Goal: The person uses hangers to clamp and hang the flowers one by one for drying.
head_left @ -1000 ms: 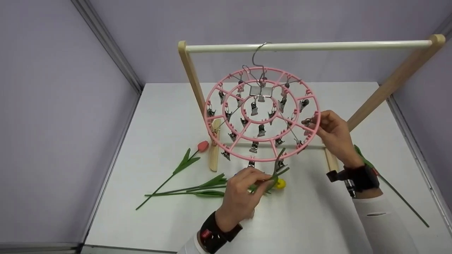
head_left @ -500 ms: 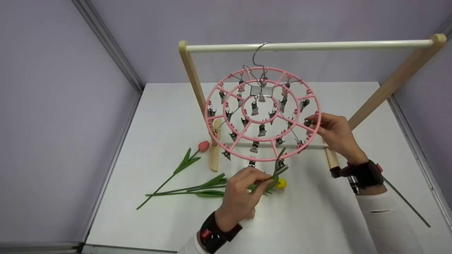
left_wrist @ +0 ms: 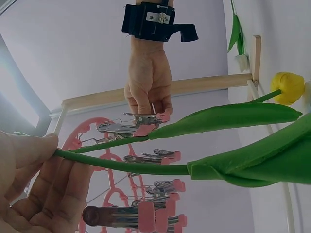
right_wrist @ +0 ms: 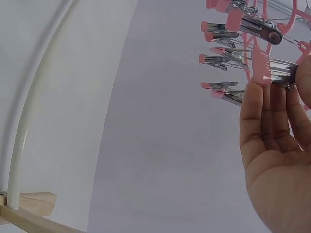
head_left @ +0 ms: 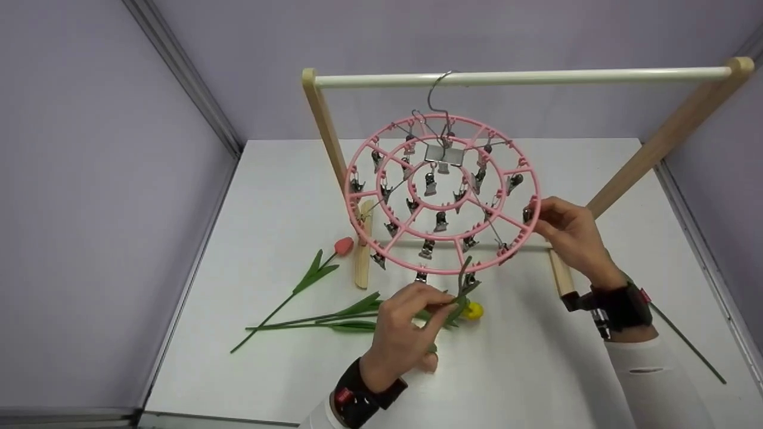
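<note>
My left hand [head_left: 405, 330] pinches green artificial tulip stems [left_wrist: 126, 166] between thumb and fingers, below the front rim of a pink round clip hanger [head_left: 411, 229]. Their cut ends point up, and leaves [left_wrist: 228, 119] spread from them in the left wrist view. Near that hand shows a yellow tulip bloom [head_left: 474, 311]; whether it belongs to the held stems I cannot tell. At the hanger's right rim, my right hand [head_left: 569, 235] holds a metal clip [right_wrist: 279, 70] with pink tips between thumb and fingers. Nothing sits in this clip's tips.
The hanger hooks over a white rail [head_left: 536, 77] on a wooden stand [head_left: 661, 143]. Several other metal clips [head_left: 441, 220] dangle from its rings. A red tulip [head_left: 344, 246] and other stems [head_left: 286, 325] lie on the white table to the left; another stem [head_left: 685, 339] lies at right.
My right hand has moved slightly down and right, and the clip it holds has turned more upright. The hanger has shifted a little. The left hand stays nearly in place with the stems.
</note>
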`<state>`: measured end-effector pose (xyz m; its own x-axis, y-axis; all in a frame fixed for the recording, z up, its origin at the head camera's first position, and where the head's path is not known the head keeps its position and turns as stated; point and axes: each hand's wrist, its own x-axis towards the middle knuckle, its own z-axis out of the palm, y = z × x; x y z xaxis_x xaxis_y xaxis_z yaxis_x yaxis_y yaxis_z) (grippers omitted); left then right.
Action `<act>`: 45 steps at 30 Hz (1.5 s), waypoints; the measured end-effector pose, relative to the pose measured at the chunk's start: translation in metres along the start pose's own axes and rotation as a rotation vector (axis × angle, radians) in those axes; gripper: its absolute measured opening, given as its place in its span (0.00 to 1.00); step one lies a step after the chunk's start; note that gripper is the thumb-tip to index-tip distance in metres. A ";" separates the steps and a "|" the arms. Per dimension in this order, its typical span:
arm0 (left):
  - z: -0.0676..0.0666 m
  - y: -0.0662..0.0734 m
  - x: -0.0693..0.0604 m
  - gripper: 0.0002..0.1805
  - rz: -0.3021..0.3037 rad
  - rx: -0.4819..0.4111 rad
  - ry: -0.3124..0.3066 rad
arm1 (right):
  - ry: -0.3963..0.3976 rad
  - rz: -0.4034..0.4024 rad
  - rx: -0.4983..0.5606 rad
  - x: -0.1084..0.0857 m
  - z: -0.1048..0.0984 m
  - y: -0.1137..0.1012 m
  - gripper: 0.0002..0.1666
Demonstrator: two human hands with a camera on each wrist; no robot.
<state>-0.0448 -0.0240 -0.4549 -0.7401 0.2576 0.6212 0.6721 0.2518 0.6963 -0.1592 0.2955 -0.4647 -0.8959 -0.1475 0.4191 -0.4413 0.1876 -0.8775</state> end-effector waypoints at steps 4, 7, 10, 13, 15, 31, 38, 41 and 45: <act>-0.001 0.000 0.000 0.05 0.016 -0.024 0.001 | -0.014 -0.020 0.047 -0.005 0.002 -0.002 0.12; -0.001 0.000 0.000 0.04 0.012 -0.041 -0.001 | -0.043 -0.033 0.065 -0.009 0.002 -0.002 0.11; 0.000 0.000 -0.001 0.04 0.002 -0.052 -0.002 | -0.074 -0.039 0.067 -0.013 0.004 -0.004 0.11; 0.002 0.000 0.000 0.04 -0.005 -0.072 -0.001 | -0.088 -0.038 0.073 -0.017 0.006 -0.007 0.13; 0.002 -0.001 0.000 0.05 -0.009 -0.091 0.001 | -0.090 -0.035 0.078 -0.020 0.008 -0.010 0.14; 0.005 -0.003 0.004 0.07 -0.056 -0.144 0.037 | -0.122 -0.015 0.086 -0.036 0.024 -0.017 0.15; 0.006 -0.005 0.010 0.06 -0.026 -0.157 0.049 | -0.111 -0.020 0.064 -0.040 0.034 -0.019 0.14; 0.007 -0.007 0.012 0.06 0.007 -0.156 0.063 | -0.121 -0.025 0.060 -0.042 0.038 -0.020 0.14; 0.008 -0.009 0.016 0.07 0.046 -0.170 0.076 | -0.124 -0.056 0.059 -0.044 0.045 -0.021 0.15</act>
<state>-0.0625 -0.0149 -0.4542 -0.7129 0.1924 0.6743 0.6961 0.0783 0.7137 -0.1087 0.2545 -0.4751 -0.8549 -0.2761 0.4392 -0.4837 0.1183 -0.8672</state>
